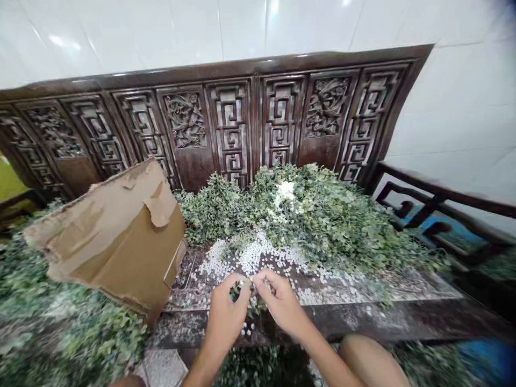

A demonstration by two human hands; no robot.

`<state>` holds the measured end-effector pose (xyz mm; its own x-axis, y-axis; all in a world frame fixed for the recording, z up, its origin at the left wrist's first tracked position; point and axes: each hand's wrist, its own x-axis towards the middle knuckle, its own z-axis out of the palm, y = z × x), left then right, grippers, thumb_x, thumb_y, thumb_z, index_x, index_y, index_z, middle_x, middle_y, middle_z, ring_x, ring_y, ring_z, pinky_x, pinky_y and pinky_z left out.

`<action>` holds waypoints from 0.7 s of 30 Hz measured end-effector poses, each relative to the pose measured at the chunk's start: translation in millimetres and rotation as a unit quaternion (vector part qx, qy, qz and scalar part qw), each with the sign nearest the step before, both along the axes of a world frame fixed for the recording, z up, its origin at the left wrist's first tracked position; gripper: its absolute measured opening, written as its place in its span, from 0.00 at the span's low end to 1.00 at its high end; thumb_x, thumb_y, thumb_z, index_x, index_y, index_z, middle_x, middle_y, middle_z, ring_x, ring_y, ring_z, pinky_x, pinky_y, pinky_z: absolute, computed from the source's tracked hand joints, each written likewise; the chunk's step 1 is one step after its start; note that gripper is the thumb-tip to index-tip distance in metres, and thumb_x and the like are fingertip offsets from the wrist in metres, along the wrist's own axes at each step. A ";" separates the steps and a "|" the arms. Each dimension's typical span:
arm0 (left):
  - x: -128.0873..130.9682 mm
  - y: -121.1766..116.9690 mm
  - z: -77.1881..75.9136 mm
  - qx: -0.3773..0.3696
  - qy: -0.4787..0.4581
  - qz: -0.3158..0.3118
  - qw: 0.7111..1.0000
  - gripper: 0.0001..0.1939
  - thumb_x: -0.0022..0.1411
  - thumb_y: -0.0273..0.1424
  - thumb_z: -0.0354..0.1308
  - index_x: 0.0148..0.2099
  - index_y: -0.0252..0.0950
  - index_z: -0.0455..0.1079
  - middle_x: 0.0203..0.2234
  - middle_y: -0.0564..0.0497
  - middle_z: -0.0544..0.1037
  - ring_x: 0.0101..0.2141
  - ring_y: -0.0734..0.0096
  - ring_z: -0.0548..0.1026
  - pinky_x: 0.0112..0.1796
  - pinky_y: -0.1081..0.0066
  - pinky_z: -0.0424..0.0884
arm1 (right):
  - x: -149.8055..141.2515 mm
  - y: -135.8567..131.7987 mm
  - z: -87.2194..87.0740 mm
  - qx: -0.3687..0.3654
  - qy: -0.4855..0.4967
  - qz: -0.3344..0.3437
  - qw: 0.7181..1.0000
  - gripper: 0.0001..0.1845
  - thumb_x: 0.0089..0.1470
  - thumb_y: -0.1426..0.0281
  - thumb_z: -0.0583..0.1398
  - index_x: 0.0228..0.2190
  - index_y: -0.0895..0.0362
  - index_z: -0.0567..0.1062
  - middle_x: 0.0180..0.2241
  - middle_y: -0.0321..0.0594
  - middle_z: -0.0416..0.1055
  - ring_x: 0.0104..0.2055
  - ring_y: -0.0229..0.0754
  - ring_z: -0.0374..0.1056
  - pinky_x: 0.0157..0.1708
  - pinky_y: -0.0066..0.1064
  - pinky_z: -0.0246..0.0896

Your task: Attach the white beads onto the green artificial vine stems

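Note:
My left hand [226,313] and my right hand [282,304] meet at the front edge of a dark wooden bench seat [403,317]. Both pinch a small green leafy sprig [242,289] held between their fingertips. Small white flower pieces [252,255] lie scattered on the seat just beyond my fingers. Behind them rises a big heap of green artificial foliage [322,215] with a white flower cluster [285,191] on top.
A torn cardboard box [121,242] lies tipped on the left of the seat. More foliage [60,322] covers the area at lower left. The carved bench back [226,123] stands against a white tiled wall, an armrest [443,196] at right. My knee [371,363] shows at bottom.

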<state>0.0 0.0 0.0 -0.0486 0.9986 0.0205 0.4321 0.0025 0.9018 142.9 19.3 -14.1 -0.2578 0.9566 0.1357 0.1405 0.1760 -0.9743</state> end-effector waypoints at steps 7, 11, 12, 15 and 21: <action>2.0 0.5 0.1 0.009 0.005 0.000 1.000 0.12 0.60 0.38 0.50 0.30 0.36 0.69 0.23 0.53 0.73 0.28 0.67 0.69 0.32 0.72 0.63 | 3.0 0.6 -3.9 0.011 0.001 0.005 1.000 0.15 0.62 0.61 0.53 0.28 0.56 0.70 0.26 0.34 0.66 0.30 0.38 0.61 0.32 0.28 0.55; 1.8 0.5 -0.1 0.007 -0.003 0.001 1.000 0.12 0.60 0.37 0.51 0.30 0.36 0.69 0.23 0.54 0.72 0.26 0.69 0.68 0.30 0.73 0.62 | 5.8 1.3 -6.1 0.016 -0.009 -0.002 1.000 0.15 0.62 0.61 0.53 0.29 0.56 0.71 0.27 0.35 0.67 0.31 0.39 0.62 0.33 0.28 0.56; 1.8 0.6 0.0 0.006 -0.005 0.004 1.000 0.12 0.60 0.37 0.51 0.30 0.36 0.69 0.23 0.54 0.72 0.25 0.69 0.67 0.29 0.73 0.62 | 6.7 1.5 -5.8 0.019 -0.012 -0.003 1.000 0.15 0.63 0.61 0.53 0.29 0.56 0.71 0.27 0.35 0.67 0.31 0.39 0.62 0.33 0.28 0.56; 2.0 1.2 0.3 0.010 -0.004 0.007 1.000 0.12 0.60 0.37 0.51 0.30 0.36 0.69 0.22 0.54 0.71 0.25 0.69 0.67 0.29 0.73 0.62 | 8.3 1.5 -4.0 0.031 -0.023 -0.004 0.999 0.15 0.63 0.62 0.53 0.29 0.56 0.71 0.27 0.35 0.67 0.31 0.39 0.63 0.33 0.28 0.56; 3.3 0.3 -0.1 0.022 0.000 -0.008 1.000 0.11 0.60 0.35 0.50 0.30 0.36 0.69 0.24 0.54 0.73 0.28 0.68 0.70 0.32 0.73 0.63 | 6.9 -0.2 -2.3 0.044 -0.051 -0.002 0.998 0.14 0.63 0.63 0.53 0.29 0.56 0.71 0.28 0.35 0.68 0.32 0.39 0.64 0.34 0.28 0.56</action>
